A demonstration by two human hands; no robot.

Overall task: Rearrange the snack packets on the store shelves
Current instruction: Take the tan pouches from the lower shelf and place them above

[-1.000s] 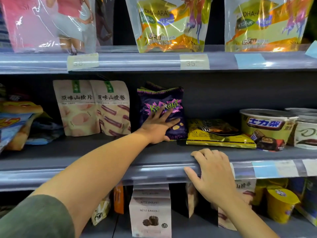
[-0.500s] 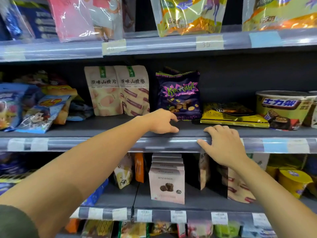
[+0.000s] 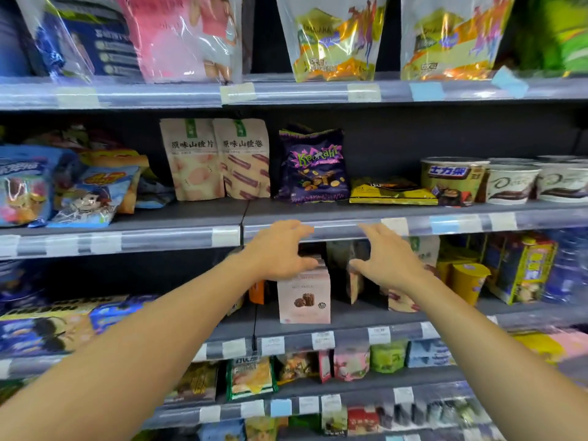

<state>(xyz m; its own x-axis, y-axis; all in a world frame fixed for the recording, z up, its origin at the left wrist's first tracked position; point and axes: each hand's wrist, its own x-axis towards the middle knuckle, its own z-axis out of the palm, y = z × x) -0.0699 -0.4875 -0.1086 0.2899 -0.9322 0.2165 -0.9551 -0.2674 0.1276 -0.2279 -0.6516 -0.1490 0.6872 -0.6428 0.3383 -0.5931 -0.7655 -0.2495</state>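
A purple snack packet (image 3: 313, 167) stands upright on the middle shelf (image 3: 178, 214), beside two beige pouches (image 3: 216, 159). A flat yellow packet (image 3: 393, 192) lies to its right. My left hand (image 3: 280, 249) and my right hand (image 3: 388, 259) hover below that shelf's front rail, fingers apart, holding nothing. Between and under them stands a row of pink boxes (image 3: 304, 297) on the lower shelf (image 3: 350, 319), with my left fingertips close to the top of the boxes. A dark upright pouch (image 3: 354, 281) sits just under my right hand.
Round chocolate tubs (image 3: 451, 179) stand at the right of the middle shelf. Blue cartoon packets (image 3: 92, 198) are piled at its left. Large foil bags (image 3: 331, 39) fill the top shelf. Yellow cups (image 3: 467, 281) and boxes crowd the lower right; several small packets line the lower shelves.
My left hand left the purple packet and dropped below the shelf rail. My right hand let go of the rail and lowered too. The view shifted back and down.
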